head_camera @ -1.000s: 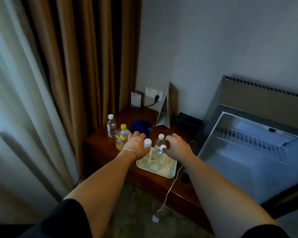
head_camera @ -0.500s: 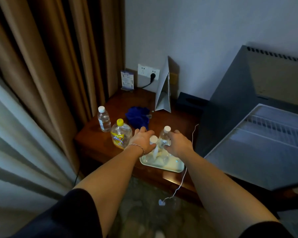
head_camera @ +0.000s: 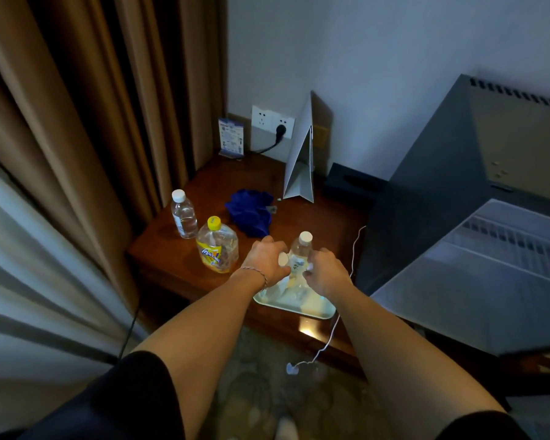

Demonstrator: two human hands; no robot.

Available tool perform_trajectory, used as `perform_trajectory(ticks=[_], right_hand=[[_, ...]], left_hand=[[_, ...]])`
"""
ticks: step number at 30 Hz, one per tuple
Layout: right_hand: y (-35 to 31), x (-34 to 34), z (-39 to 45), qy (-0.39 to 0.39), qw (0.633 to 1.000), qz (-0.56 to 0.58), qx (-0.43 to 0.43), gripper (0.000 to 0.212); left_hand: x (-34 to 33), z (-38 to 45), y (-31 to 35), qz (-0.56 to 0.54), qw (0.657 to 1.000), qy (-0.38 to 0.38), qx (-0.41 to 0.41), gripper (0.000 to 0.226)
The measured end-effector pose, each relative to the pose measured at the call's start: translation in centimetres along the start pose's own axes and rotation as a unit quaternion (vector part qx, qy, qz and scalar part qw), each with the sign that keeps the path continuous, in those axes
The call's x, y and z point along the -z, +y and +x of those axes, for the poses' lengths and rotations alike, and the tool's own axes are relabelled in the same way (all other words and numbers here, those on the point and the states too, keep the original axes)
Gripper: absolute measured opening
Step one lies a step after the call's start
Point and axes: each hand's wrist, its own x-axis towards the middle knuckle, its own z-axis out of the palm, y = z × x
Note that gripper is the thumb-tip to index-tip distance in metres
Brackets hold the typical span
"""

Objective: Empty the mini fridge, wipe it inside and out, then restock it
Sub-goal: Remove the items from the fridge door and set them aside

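Now both hands are curled around small water bottles standing in the white tray [head_camera: 318, 312] on the counter [head_camera: 324, 217]: the left hand [head_camera: 265, 260] around one bottle [head_camera: 282, 259], the right hand [head_camera: 324, 270] around another [head_camera: 300, 252]. Just right of the tray, the mini fridge [head_camera: 426, 223] is seen open.

Reddish-brown counter [head_camera: 318, 223]; royal-blue cloth [head_camera: 250, 211]; beside cloth, yellow-capped, yellow-labelled bottle [head_camera: 217, 249]; white-capped clear bottle [head_camera: 184, 214]; pale green tray [head_camera: 311, 309]; tan curtain [head_camera: 86, 100]; grey fridge [head_camera: 426, 198].
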Motion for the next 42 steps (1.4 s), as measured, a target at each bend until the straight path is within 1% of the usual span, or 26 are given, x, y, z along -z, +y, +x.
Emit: perform_trajectory(ticks=[3,7,14,18,22,25,28,30,33,37,39,42], right_hand=[[0.7,0.3,-0.7,0.011,1.0,0.006,0.002,0.031],[1.7,1.0,-2.5,0.032,0.999,0.006,-0.007,0.023],[5.0,0.8,-8.4,0.083,0.995,0.024,-0.039,0.025],[8.1,1.3,-12.9,0.088,0.994,0.035,-0.057,0.022],[12.3,1.6,-17.6,0.11,0.986,0.089,-0.084,0.029],[16.5,0.9,-22.3,0.125,0.98,0.119,-0.101,0.029],[21.8,0.2,-28.0,0.14,0.975,0.127,-0.119,0.028],[25.7,-0.1,-32.1,0.145,0.972,0.122,-0.138,0.03],[31.1,-0.7,-37.9,0.152,0.966,0.131,-0.165,0.026],[39.0,-2.8,-47.6,0.153,0.953,0.141,-0.218,0.031],[42.2,-3.7,-51.9,0.148,0.949,0.144,-0.238,0.03],[46.1,-4.6,-57.2,0.15,0.931,0.178,-0.282,0.034]], left_hand=[[0.1,-0.3,0.7,-0.001,1.0,0.014,-0.004,0.042],[-0.2,-1.3,2.0,-0.003,1.0,0.014,-0.015,0.046],[-1.9,-4.9,6.2,-0.008,0.998,0.027,-0.059,0.044],[-3.8,-7.4,9.6,0.001,0.996,0.017,-0.083,0.046],[-6.5,-10.6,14.5,0.019,0.993,0.014,-0.115,0.043],[-9.8,-13.6,18.7,0.051,0.988,0.002,-0.145,0.046],[-14.0,-17.6,23.7,0.077,0.983,-0.019,-0.167,0.042],[-17.4,-20.2,27.1,0.064,0.98,-0.03,-0.184,0.04],[-22.2,-23.8,32.2,0.046,0.975,-0.051,-0.209,0.038],[-29.8,-29.7,40.1,0.042,0.957,-0.09,-0.271,0.039],[-33.1,-32.8,43.7,0.048,0.947,-0.112,-0.297,0.037],[-37.0,-36.6,48.5,0.059,0.937,-0.14,-0.315,0.035]])
